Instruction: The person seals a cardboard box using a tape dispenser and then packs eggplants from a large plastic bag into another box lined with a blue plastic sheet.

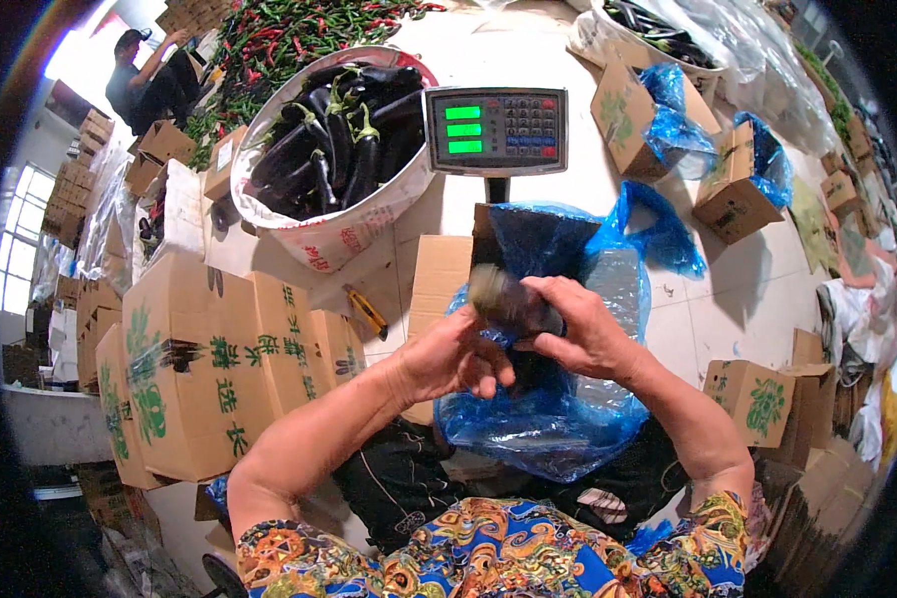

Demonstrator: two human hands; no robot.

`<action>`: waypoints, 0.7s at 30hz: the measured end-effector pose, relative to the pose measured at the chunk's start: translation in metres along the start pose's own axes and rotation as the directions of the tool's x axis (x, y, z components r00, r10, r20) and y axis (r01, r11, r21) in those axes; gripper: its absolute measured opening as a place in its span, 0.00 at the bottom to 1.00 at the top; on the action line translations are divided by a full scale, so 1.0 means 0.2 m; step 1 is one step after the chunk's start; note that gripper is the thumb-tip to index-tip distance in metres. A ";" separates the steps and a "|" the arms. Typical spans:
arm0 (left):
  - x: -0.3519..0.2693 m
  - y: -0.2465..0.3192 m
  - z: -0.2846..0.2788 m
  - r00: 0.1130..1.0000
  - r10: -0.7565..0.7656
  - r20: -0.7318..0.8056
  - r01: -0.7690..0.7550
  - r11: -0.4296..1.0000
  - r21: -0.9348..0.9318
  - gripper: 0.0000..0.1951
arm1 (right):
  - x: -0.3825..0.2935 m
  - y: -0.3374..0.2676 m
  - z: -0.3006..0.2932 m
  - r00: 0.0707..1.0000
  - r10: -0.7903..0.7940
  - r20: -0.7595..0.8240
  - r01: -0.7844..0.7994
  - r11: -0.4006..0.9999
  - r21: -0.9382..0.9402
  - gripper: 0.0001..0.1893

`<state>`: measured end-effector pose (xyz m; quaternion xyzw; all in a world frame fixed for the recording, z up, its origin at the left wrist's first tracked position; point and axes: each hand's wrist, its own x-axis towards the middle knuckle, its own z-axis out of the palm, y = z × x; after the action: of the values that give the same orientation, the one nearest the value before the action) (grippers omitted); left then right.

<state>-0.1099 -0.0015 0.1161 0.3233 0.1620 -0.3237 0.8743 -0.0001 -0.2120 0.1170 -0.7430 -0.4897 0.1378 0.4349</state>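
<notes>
My right hand (pixel 579 325) is closed around a dark, blurred vegetable (pixel 519 306), probably an eggplant, above a box lined with a blue plastic bag (pixel 538 445). My left hand (pixel 448 359) is at the vegetable's left end, fingers partly curled; whether it grips the vegetable cannot be told. Below both hands the inside of the box is dark, and its contents are hard to make out. A cardboard flap (pixel 441 280) sticks out on the box's left. Just beyond stands a scale's display panel (pixel 497 131) with lit green screens. A large lined tub (pixel 306 232) of glossy eggplants (pixel 336 142) stands at the upper left.
Printed cardboard boxes (pixel 194 374) stand at the left, near a yellow utility knife (pixel 366 312) on the tiled floor. Boxes with blue liners (pixel 740 179) and another eggplant tub (pixel 661 34) are at the upper right. Chili peppers (pixel 291 45) lie heaped beyond, near a seated person (pixel 149 82).
</notes>
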 end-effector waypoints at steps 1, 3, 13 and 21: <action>0.00 0.02 -0.02 0.998 0.025 -0.064 -0.016 0.990 0.138 0.27 | 0.00 -0.02 0.00 1.000 -0.003 -0.004 0.003 1.000 -0.002 0.29; 0.00 0.04 -0.08 0.996 0.045 -0.077 -0.023 0.964 0.267 0.23 | 0.03 -0.07 -0.01 0.967 0.238 0.092 -0.254 0.933 0.254 0.27; 0.10 -0.12 -0.06 0.961 0.207 -0.185 -0.157 0.955 0.251 0.28 | 0.02 -0.12 0.02 0.885 0.443 0.141 -0.465 0.850 0.247 0.53; -0.56 0.82 -0.47 0.236 0.803 -0.547 -0.872 0.423 0.245 0.23 | 0.01 -0.02 0.02 0.742 0.605 0.289 -0.663 0.596 0.453 0.32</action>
<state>-0.0896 0.2073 0.1771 0.3922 0.2439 0.3226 0.8262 -0.0034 -0.2078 0.1190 -0.7098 -0.1578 0.4511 0.5175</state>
